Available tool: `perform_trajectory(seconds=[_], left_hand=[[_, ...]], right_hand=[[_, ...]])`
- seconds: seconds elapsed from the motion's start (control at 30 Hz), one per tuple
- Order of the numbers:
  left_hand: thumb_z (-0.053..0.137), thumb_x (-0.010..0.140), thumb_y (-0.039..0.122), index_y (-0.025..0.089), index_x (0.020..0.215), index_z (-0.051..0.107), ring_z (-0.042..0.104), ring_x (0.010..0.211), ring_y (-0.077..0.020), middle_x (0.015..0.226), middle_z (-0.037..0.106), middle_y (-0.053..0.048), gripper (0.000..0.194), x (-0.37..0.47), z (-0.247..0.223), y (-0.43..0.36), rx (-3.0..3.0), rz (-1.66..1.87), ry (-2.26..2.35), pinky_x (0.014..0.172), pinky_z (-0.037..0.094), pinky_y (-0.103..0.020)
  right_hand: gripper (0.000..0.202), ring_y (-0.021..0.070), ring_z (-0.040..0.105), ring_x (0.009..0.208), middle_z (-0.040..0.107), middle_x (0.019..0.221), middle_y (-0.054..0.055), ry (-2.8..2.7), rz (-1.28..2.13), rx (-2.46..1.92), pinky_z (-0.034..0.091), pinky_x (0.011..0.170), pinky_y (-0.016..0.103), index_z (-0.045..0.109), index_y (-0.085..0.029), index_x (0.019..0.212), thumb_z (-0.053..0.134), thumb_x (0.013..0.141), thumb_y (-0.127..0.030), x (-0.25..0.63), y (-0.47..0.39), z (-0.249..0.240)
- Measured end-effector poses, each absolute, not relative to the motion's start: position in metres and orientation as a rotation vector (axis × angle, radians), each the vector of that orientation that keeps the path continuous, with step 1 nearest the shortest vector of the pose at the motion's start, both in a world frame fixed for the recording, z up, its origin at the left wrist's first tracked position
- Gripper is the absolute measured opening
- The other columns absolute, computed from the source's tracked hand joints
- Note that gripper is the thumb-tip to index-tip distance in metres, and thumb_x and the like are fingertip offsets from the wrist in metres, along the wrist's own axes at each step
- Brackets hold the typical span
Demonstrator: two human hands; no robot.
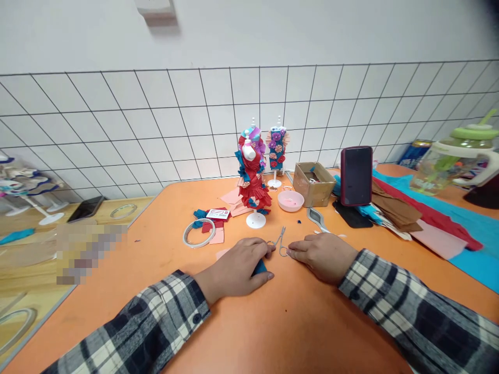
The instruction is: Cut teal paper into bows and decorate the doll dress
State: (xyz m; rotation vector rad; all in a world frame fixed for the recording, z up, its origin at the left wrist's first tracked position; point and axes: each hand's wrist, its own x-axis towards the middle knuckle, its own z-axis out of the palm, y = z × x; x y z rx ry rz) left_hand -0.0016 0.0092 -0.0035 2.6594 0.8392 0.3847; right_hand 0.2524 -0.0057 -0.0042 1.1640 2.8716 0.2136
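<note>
While the red dress [256, 182] looks mostly done, a blue scrap [260, 268] isn't made up yet: left hand [240, 267] pinches it at the surface [249, 337], right hand [323, 257] touches the scissors [281, 237] between them, grip unclear.

A craft workspace (tiled wall [150, 132] behind), evident from miniature mannequins [255, 184], scissors [281, 236], tape roll [185, 236] and coloured sheets [429, 210].

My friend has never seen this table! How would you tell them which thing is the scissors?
Start at the big orange table and find the red ruffled dress on its white stand. Come nearer, to the gap between the left hand and the right hand, where small scissors lie. Unlike the round tape roll, they have slim metal blades and two finger loops.
</note>
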Motion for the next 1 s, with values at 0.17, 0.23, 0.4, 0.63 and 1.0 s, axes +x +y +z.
perform_trajectory(seconds=[0.17,0.23,0.4,0.63,1.0], left_hand=[[0.059,0.085,0.030,0.023,0.116,0.050,0.050,0.121,-0.0250,0.132,0.055,-0.008,0.033,-0.003,-0.005,0.009,2.658,0.404,0.739,0.103,0.041,-0.042],[0.056,0.087,0.030,0.022,0.118,0.050,0.052,0.120,-0.0252,0.136,0.053,-0.009,0.032,-0.003,-0.005,0.009,2.651,0.376,0.749,0.100,0.044,-0.041],[0.054,0.089,0.030,0.021,0.122,0.049,0.055,0.112,-0.0254,0.120,0.061,-0.009,0.035,-0.001,-0.002,0.008,2.677,0.324,0.765,0.097,0.046,-0.042],[0.057,0.086,0.030,0.020,0.091,0.057,0.046,0.120,-0.0294,0.131,0.053,-0.011,0.011,-0.002,-0.001,0.007,2.820,0.419,0.759,0.102,0.039,-0.047],[0.057,0.088,0.035,0.021,0.092,0.057,0.050,0.109,-0.0258,0.116,0.059,-0.008,0.015,-0.003,0.002,0.007,2.812,0.422,0.748,0.098,0.037,-0.042]], right_hand=[[0.035,0.0218,0.065,0.097,0.068,0.119,0.004,2.919,0.073,1.230,0.048,0.080,0.035,0.062,-0.026,0.122,0.040,0.094,-0.021,0.254,-0.003,-0.002],[0.037,0.0222,0.065,0.098,0.069,0.117,0.005,2.907,0.040,1.307,0.048,0.080,0.035,0.060,-0.026,0.124,0.038,0.095,-0.022,0.252,-0.002,0.001],[0.047,0.0243,0.065,0.099,0.070,0.111,0.005,2.846,-0.104,1.549,0.048,0.079,0.036,0.047,-0.028,0.137,0.046,0.091,-0.028,0.252,-0.002,0.005],[0.073,0.0271,0.064,0.102,0.062,0.129,0.008,2.934,-0.463,1.746,0.050,0.083,0.040,0.037,-0.026,0.145,0.062,0.079,-0.047,0.252,-0.002,0.001],[0.039,0.0052,0.046,0.044,0.066,0.076,0.003,2.350,-1.962,2.523,0.043,0.041,0.019,0.061,-0.016,0.076,0.069,0.071,-0.054,0.285,0.026,-0.015]])
